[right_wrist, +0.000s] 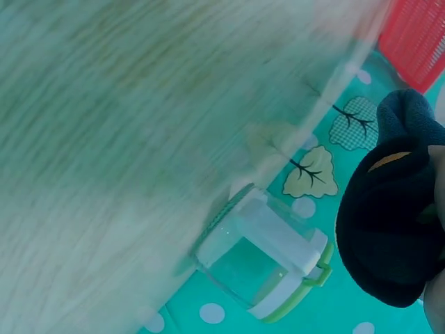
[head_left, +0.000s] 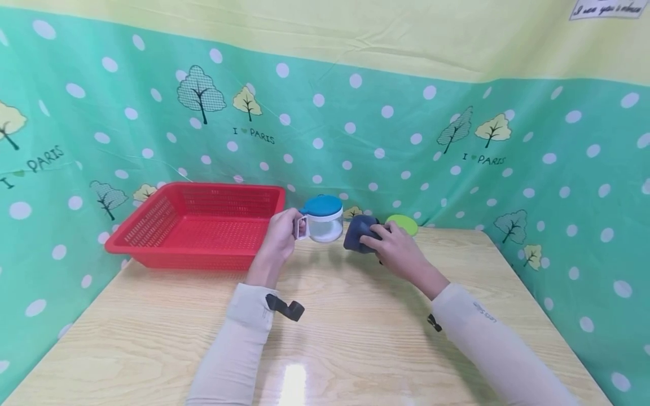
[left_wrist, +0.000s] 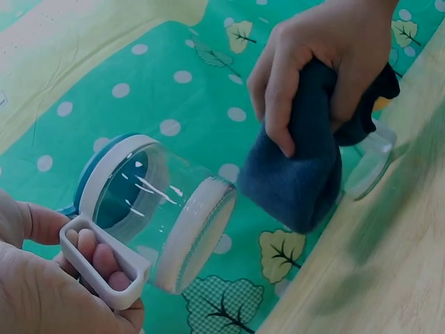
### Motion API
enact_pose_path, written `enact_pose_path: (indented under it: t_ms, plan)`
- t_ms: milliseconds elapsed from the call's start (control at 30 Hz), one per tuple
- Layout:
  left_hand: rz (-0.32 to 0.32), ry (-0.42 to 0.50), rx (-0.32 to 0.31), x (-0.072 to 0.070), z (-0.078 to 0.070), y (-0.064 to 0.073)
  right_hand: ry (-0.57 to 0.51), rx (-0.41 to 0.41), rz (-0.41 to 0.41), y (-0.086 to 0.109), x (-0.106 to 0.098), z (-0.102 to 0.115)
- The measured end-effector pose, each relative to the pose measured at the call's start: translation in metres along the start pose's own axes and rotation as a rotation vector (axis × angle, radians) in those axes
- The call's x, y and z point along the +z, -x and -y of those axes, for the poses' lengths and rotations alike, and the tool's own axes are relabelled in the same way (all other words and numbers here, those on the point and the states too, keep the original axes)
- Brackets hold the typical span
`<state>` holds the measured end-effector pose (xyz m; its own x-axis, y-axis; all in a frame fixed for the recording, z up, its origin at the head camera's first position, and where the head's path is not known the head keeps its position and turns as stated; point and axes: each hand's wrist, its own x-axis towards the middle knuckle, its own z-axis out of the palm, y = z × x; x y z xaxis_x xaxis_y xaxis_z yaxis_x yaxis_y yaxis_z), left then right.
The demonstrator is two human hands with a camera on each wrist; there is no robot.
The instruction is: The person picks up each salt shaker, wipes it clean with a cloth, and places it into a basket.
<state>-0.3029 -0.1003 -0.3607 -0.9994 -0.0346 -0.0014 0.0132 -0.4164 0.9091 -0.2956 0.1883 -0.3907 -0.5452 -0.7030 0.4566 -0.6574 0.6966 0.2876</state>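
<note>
My left hand (head_left: pixel 280 230) grips the white handle (left_wrist: pixel 104 263) of a clear jar (head_left: pixel 325 228) with a blue lid (head_left: pixel 323 206), fingers curled through the handle. In the left wrist view the jar is tilted, its white-banded base toward the cloth. My right hand (head_left: pixel 398 249) pinches a bunched dark blue cloth (head_left: pixel 359 234) just right of the jar; a gap shows between them. In the right wrist view, a black part of the bundle (right_wrist: pixel 386 223) hides most of the fingers. Behind the right hand is a second clear jar (right_wrist: pixel 261 254) with a green lid (head_left: pixel 403 224).
A red plastic basket (head_left: pixel 195 260) with perforated sides stands at the back left of the wooden table (head_left: pixel 355 332), close to my left hand. A green dotted curtain (head_left: pixel 325 129) hangs along the back and sides of the table.
</note>
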Motion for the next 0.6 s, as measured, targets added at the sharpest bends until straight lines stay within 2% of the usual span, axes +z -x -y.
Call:
enact_pose_path:
  t_ms: [400, 600]
  plan:
    - [-0.017, -0.011, 0.037, -0.002, -0.008, 0.005, 0.011, 0.039, -0.068, 0.002, -0.015, -0.009]
    - [-0.026, -0.017, 0.073, -0.013, -0.021, 0.005, -0.027, 0.077, -0.097, 0.006, -0.022, -0.015]
